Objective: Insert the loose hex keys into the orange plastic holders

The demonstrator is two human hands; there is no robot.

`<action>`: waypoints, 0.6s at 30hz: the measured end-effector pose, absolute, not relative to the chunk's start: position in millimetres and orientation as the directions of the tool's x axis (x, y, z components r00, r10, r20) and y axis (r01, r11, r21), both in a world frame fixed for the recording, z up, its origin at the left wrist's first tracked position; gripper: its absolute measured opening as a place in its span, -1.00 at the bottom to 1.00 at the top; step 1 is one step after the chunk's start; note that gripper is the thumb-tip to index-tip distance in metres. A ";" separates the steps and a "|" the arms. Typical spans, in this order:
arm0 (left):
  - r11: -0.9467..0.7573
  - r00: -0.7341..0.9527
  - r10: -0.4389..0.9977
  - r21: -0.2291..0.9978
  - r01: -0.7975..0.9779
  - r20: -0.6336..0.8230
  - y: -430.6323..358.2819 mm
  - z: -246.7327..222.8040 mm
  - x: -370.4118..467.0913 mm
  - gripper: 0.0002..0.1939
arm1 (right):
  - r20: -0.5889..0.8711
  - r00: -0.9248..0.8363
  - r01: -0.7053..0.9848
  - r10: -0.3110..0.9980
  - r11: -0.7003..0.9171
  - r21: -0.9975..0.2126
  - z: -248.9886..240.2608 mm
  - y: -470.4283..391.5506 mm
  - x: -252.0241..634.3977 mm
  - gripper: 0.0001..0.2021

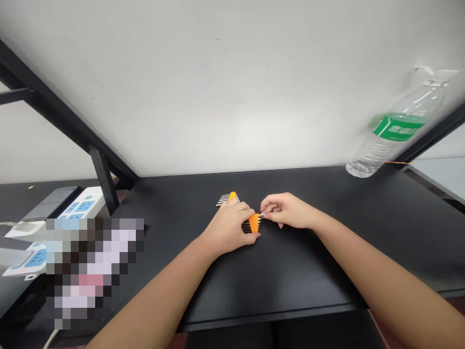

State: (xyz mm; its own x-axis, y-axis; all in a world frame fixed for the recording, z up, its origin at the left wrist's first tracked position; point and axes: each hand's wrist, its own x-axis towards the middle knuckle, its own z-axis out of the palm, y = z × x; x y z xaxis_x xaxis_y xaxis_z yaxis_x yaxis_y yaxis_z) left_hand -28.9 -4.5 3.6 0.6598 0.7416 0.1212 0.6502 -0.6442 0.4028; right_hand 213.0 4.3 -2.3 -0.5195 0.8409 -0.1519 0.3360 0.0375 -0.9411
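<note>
On the black tabletop, my left hand (229, 227) is closed around an orange holder (254, 223), thumb and fingers at its two ends. A row of thin metal rods sticks out of it, much like a hex key set. Just behind that hand, a second orange piece (233, 196) shows, with silver rods (223, 199) pointing left; my fingers hide whether the two pieces join. To the right, my right hand (285, 210) pinches a thin metal rod (262, 214) between thumb and fingertip. This rod lies at the holder's upper right edge; I cannot tell whether it is seated.
A large clear bottle with a green label (399, 127) stands at the back right against the pale wall (232, 87). White power strips (82, 206) with plugs lie left, beyond a black metal frame (103, 177). A pixelated area covers something at the left front.
</note>
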 end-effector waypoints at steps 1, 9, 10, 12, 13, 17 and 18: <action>-0.632 0.651 0.751 0.408 0.659 0.112 -3.6 4.0 -30.7 -0.73 | -0.132 -0.501 0.348 0.855 0.059 -0.936 0.2 4.2 215.2 -0.82; -0.586 0.610 0.787 0.419 0.693 0.093 -0.4 4.3 -38.1 -0.75 | -0.203 -0.401 0.398 0.893 -0.030 -0.917 4.2 18.5 239.5 -0.88; -0.586 0.611 0.787 0.418 0.694 0.088 -0.7 4.3 -37.9 -0.76 | -0.215 -0.394 0.414 0.893 -0.036 -0.910 3.0 20.5 241.1 -0.89; -0.581 0.610 0.788 0.424 0.695 0.081 -1.3 4.0 -37.4 -0.77 | -0.225 -0.358 0.474 0.906 -0.031 -0.880 1.4 22.2 241.6 -0.91; -0.579 0.611 0.788 0.434 0.690 0.080 -1.8 3.8 -37.1 -0.78 | -0.205 -0.326 0.523 0.923 -0.005 -0.852 1.3 21.6 240.2 -0.91; -0.573 0.618 0.779 0.517 0.636 0.103 -4.8 2.9 -34.1 -0.76 | 0.135 -0.285 0.663 0.949 0.297 -0.688 5.0 9.2 223.2 -0.88; -0.571 0.621 0.776 0.540 0.618 0.110 -5.7 3.0 -33.1 -0.76 | 0.191 -0.335 0.634 0.923 0.371 -0.679 6.5 4.4 217.3 -0.87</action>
